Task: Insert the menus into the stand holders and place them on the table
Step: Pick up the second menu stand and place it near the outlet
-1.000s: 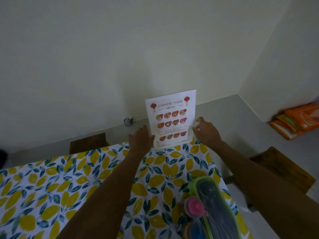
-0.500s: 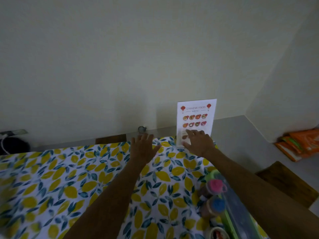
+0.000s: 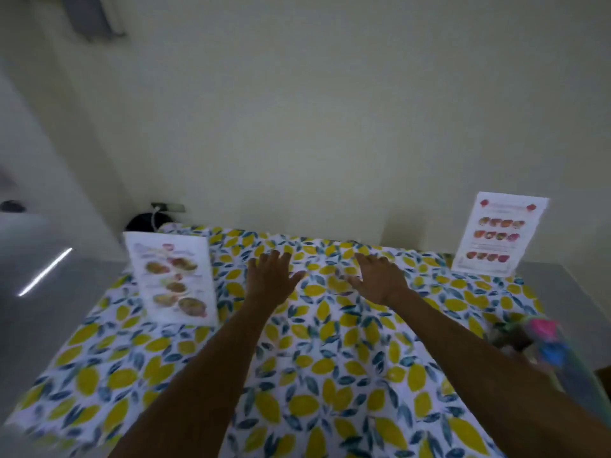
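Observation:
Two menus stand upright in clear holders on the table (image 3: 330, 375), which has a lemon-print cloth. The Chinese food menu (image 3: 499, 234) stands at the far right corner. A second menu with food photos (image 3: 173, 279) stands near the left edge. My left hand (image 3: 272, 279) and my right hand (image 3: 377, 279) hover over the middle of the table, between the two menus. Both hands are empty with fingers spread, palms down, apart from either menu.
A green tray with pink and blue lidded pots (image 3: 545, 338) sits at the table's right edge, blurred. A dark round object with a white cable (image 3: 142, 221) stands by the wall behind the left menu. The wall runs close behind the table.
My right hand has let go of the Chinese food menu and both hands have moved left to mid-table. The view has swung left, bringing the second menu into sight.

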Demonstrator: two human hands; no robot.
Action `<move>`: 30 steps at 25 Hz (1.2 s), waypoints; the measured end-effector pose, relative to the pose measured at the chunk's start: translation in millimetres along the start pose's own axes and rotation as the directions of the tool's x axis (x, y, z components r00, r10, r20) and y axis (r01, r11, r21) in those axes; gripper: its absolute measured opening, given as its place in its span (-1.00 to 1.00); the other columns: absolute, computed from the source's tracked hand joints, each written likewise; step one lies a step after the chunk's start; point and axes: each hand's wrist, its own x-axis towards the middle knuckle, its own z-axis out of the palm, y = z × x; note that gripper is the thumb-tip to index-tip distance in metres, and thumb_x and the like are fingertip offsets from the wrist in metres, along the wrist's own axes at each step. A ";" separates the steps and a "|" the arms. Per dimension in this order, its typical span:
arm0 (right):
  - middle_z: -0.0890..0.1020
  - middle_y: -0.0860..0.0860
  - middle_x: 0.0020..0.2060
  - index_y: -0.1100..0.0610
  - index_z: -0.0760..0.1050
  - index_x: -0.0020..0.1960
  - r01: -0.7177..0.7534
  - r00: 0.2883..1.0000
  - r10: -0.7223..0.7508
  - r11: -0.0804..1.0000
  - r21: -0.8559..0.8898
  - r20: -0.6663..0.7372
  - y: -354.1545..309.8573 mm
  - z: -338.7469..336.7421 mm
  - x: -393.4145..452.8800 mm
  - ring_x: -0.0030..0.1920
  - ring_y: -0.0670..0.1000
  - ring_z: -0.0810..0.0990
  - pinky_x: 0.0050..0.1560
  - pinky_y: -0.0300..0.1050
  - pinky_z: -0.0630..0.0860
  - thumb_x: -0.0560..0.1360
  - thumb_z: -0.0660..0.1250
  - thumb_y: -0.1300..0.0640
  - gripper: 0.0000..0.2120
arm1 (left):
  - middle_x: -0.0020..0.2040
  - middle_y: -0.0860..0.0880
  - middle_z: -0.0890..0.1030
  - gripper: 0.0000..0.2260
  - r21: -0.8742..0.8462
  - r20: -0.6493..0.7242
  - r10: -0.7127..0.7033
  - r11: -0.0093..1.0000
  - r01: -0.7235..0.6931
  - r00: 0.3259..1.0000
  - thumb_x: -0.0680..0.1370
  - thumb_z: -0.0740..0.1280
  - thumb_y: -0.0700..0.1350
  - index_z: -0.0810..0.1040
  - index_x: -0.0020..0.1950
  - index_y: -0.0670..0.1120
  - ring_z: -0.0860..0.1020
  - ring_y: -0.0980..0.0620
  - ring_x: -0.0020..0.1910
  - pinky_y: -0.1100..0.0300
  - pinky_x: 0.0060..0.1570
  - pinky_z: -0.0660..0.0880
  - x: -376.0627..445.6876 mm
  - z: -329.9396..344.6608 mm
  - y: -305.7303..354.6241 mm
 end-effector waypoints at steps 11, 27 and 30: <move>0.40 0.19 0.42 0.09 0.11 0.54 0.208 0.972 -0.211 0.977 0.041 0.101 -222.1 50.7 34.0 0.39 0.28 0.37 0.30 0.22 0.44 0.54 0.09 -0.31 -0.29 | 0.33 -0.12 0.51 -0.41 0.069 0.019 -0.291 0.955 0.289 0.957 0.53 0.14 0.32 0.36 0.41 -0.03 0.49 -0.22 0.25 -0.16 0.25 0.39 -84.1 -24.3 -231.7; 0.59 -0.08 -0.25 0.17 0.50 0.28 -0.035 0.974 -0.109 0.792 0.610 0.197 -312.3 145.8 126.8 -0.20 -0.05 0.57 -0.18 -0.14 0.56 0.55 0.33 0.09 -0.67 | 0.30 -0.20 0.57 -0.38 -0.355 0.295 -0.409 0.792 0.496 0.864 0.51 0.39 0.06 0.28 0.48 -0.12 0.57 -0.20 0.20 -0.06 0.13 0.52 9.2 37.8 -367.1; 0.69 0.03 -0.01 0.16 0.55 0.24 -0.050 0.988 -0.061 0.746 0.665 0.142 -316.9 146.0 136.0 -0.06 0.01 0.63 -0.12 -0.15 0.54 0.55 0.35 0.10 -0.71 | 0.20 -0.10 0.65 -0.55 -0.510 0.292 -0.366 0.722 0.468 0.883 0.48 0.45 -0.05 0.48 0.35 -0.07 0.62 -0.10 0.11 0.11 -0.05 0.52 25.0 30.7 -375.4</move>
